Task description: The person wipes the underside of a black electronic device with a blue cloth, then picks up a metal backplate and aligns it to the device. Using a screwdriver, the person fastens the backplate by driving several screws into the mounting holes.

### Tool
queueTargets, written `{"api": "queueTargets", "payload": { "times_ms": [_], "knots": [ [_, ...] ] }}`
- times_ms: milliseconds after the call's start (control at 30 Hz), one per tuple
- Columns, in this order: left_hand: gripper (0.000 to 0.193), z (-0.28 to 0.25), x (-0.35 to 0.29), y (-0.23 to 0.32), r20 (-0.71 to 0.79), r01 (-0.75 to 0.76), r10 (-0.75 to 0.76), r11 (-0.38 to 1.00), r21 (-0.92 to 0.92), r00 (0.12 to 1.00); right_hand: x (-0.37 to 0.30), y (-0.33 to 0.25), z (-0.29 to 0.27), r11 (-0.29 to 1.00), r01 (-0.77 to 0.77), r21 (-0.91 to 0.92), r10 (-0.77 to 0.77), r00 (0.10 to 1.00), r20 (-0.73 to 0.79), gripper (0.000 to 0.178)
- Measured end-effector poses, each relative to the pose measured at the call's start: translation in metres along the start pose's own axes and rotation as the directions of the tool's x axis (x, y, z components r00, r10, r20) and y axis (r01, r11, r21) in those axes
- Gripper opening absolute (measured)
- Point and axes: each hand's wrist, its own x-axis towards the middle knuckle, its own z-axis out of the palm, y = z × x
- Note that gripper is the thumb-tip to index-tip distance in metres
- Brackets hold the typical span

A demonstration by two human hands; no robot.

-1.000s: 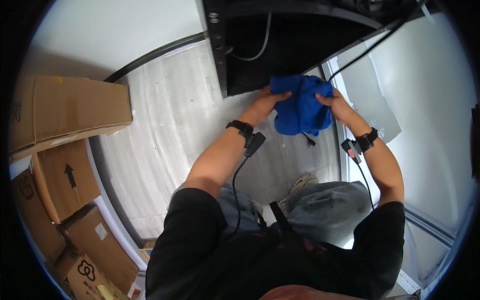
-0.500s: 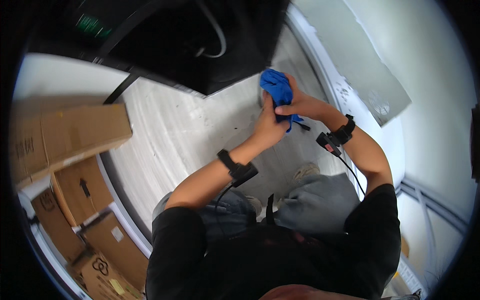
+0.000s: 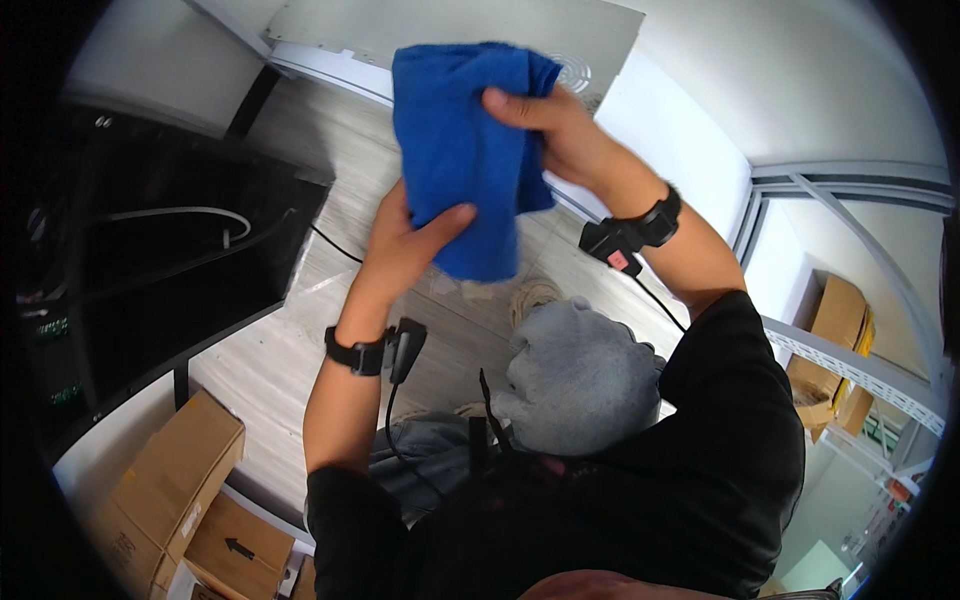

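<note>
Between my two hands hangs a blue cloth (image 3: 455,150), folded into several layers and spread roughly flat. My left hand (image 3: 405,240) grips its lower left part, thumb across the front and the other fingers hidden behind. At the upper right edge my right hand (image 3: 555,125) pinches the cloth, its thumb lying on the front face. Black straps with small devices sit on both wrists, the left device (image 3: 403,348) and the right device (image 3: 610,245) each trailing a thin cable.
A large black cabinet (image 3: 150,240) with a cable loop stands at the left. Cardboard boxes (image 3: 185,470) are stacked at the lower left. A metal frame (image 3: 850,185) runs along the right, with an open cardboard box (image 3: 835,335) behind it. A grey panel (image 3: 480,22) lies beyond the cloth.
The blue cloth was bunched up in both hands and is now opened into a flat folded piece. My view has turned right, so the cabinet appears farther left.
</note>
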Motion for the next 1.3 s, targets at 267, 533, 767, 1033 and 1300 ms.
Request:
{"api": "queueTargets", "payload": {
  "times_ms": [267, 533, 767, 1033, 1300],
  "knots": [
    [0.059, 0.096, 0.072, -0.038, 0.253, -0.025, 0.033, 0.999, -0.033, 0.967, -0.074, -0.044, -0.093, 0.988, 0.042, -0.149, -0.107, 0.882, -0.46, 0.057],
    [0.059, 0.168, 0.094, -0.161, 0.448, 0.085, -0.103, 0.995, 0.061, 0.888, -0.177, 0.044, -0.207, 0.995, -0.073, 0.073, 0.099, 0.469, -0.877, 0.064],
    [0.062, 0.188, 0.108, -0.178, 0.47, 0.217, -0.215, 0.975, 0.05, 0.856, -0.189, 0.06, -0.284, 0.997, -0.044, 0.071, 0.082, 0.388, -0.918, 0.056],
    [0.066, 0.186, 0.104, -0.207, 0.506, 0.133, -0.272, 0.946, 0.295, 0.819, -0.182, 0.085, -0.331, 0.91, -0.407, -0.077, 0.026, 0.241, -0.97, 0.047],
    [0.049, 0.116, 0.078, -0.216, 0.365, 0.233, -0.22, 0.972, 0.009, 0.905, -0.167, 0.069, -0.279, 0.397, -0.5, -0.769, -0.584, 0.509, -0.632, 0.027]
  ]
}}
